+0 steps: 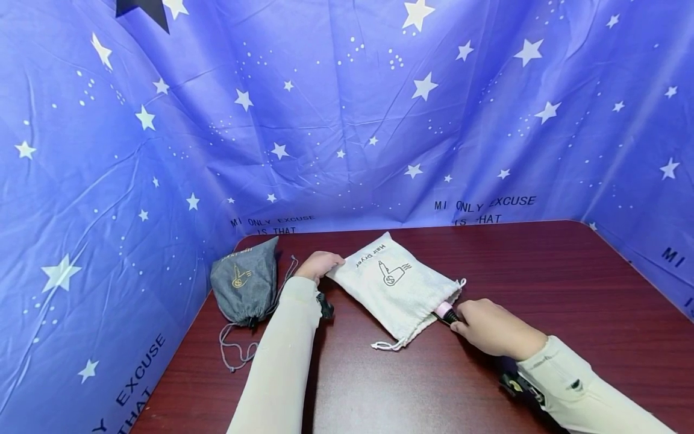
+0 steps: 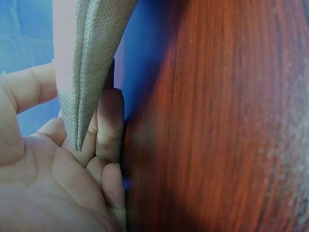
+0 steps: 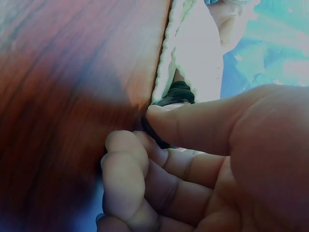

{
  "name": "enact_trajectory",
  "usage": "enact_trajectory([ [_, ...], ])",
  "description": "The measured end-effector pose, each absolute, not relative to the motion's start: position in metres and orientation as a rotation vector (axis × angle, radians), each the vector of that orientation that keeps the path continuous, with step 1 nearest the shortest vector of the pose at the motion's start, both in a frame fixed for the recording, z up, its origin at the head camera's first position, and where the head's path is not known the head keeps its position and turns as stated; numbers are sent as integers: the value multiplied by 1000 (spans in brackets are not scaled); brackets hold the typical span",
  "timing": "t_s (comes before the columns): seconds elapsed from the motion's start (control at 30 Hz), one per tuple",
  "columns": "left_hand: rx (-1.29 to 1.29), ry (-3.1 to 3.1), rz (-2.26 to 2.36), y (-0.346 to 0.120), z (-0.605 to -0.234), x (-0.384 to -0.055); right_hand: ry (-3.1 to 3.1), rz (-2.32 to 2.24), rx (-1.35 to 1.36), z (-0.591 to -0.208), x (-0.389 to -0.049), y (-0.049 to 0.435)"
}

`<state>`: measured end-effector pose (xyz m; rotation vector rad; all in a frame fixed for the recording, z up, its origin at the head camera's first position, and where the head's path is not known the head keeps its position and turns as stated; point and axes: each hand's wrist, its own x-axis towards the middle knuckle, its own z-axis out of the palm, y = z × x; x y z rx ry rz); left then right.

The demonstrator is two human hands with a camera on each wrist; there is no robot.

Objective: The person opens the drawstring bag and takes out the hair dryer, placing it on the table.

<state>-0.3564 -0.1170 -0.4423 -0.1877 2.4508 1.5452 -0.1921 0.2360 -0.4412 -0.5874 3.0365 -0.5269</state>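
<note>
A white drawstring bag (image 1: 374, 295), printed "Hair Dryer" with a dryer drawing, lies slanted on the table. At its far left corner my left hand (image 1: 321, 265) holds the cloth between thumb and fingers; the bag's seamed edge (image 2: 79, 96) runs down over the palm in the left wrist view. Out of the bag's mouth, on the near right, pokes a pink handle end (image 1: 443, 308) with a black cord (image 1: 451, 317), seemingly a hair dryer, its rest hidden inside. My right hand (image 1: 490, 328) pinches the black cord (image 3: 177, 92) between thumb and fingers just outside the mouth.
A grey drawstring bag (image 1: 246, 283) with a gold dryer drawing sits at the table's left edge, its loose cord (image 1: 238, 352) trailing toward me. The dark red wooden table (image 1: 542, 265) is walled by a blue star-patterned cloth (image 1: 336, 108).
</note>
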Motion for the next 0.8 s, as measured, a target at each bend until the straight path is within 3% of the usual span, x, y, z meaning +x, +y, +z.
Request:
enact_trajectory([
  [0.8,-161,2467,1515,-118,-442,-355,3038,-516,-602,-441,-183,244],
])
